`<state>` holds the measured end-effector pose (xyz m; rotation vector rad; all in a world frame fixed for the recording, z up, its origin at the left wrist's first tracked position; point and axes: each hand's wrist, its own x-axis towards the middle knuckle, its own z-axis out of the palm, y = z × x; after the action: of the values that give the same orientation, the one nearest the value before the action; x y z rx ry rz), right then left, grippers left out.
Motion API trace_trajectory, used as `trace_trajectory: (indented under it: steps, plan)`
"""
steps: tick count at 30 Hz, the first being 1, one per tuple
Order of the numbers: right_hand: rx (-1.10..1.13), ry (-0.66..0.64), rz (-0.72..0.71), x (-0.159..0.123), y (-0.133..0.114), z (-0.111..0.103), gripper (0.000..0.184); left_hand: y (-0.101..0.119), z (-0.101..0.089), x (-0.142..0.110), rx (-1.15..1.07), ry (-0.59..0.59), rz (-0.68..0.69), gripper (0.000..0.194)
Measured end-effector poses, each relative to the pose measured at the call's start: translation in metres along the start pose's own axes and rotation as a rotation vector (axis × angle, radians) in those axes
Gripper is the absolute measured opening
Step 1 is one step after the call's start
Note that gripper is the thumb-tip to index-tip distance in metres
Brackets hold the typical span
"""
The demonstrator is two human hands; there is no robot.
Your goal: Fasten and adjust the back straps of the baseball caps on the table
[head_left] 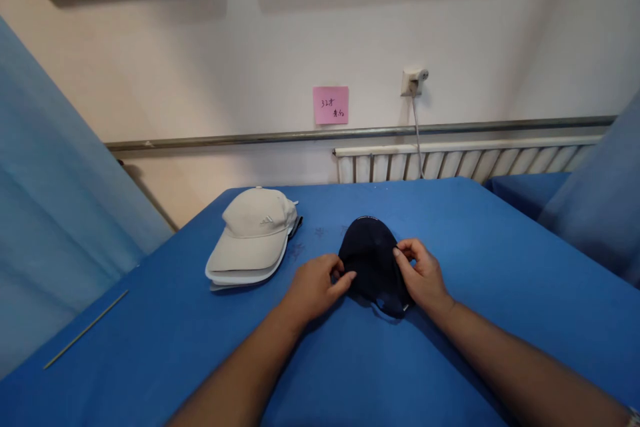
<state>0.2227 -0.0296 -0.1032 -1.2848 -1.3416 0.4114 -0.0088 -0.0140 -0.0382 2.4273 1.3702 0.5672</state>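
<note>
A dark navy cap is in front of me on the blue-covered table, its brim toward the wall and its back strap toward me. My left hand pinches the cap's left edge between thumb and fingers. On the opposite edge, my right hand grips the fabric the same way. To the left of my hands sits a stack of caps; a beige cap with a small logo is on top, and a white brim shows under it. How many caps lie beneath is partly hidden.
A thin stick lies on the blue tablecloth at the left. Behind the table are a radiator, a metal rail, a plugged-in socket and a pink note. Blue curtains hang at both sides.
</note>
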Motion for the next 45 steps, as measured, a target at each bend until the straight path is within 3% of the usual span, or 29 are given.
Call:
trace_trajectory:
  steps: [4,9,13,16,21,27,31,36,39,45]
  plan:
    - [0.016,-0.080,-0.023,-0.006,-0.005,0.001,0.016,0.008,0.016,-0.002,0.026,0.006,-0.112,0.039]
    - [-0.026,-0.198,-0.029,-0.011,-0.009,0.006,0.014,0.010,0.031,0.000,0.107,-0.048,-0.127,0.016]
    - [-0.017,-0.205,-0.014,-0.011,-0.007,0.006,0.012,0.010,0.033,0.002,0.162,-0.145,-0.112,0.009]
    - [0.001,-0.162,-0.016,-0.008,-0.004,0.004,0.013,0.009,0.019,0.002,0.087,-0.112,-0.112,0.008]
    - [-0.023,-0.145,-0.067,-0.003,-0.002,-0.001,0.015,0.004,-0.024,0.001,-0.236,0.033,-0.068,0.007]
    - [-0.126,-0.309,-0.218,-0.004,-0.012,-0.009,0.017,-0.013,-0.042,-0.002,-0.412,-0.292,-0.043,0.009]
    - [-0.099,-0.214,-0.194,-0.003,-0.014,-0.011,0.017,-0.024,-0.043,0.001,-0.527,-0.368,-0.100,0.018]
    - [-0.096,-0.210,-0.177,-0.001,-0.009,-0.011,0.016,-0.026,-0.029,0.007,-0.477,-0.172,-0.138,0.028]
    - [-0.105,-0.252,-0.174,-0.002,-0.008,-0.010,0.016,-0.023,-0.012,0.007,-0.466,-0.208,-0.112,0.040]
    - [-0.105,-0.267,-0.183,-0.002,-0.007,-0.008,0.017,-0.022,0.001,0.006,-0.343,-0.267,-0.037,0.032]
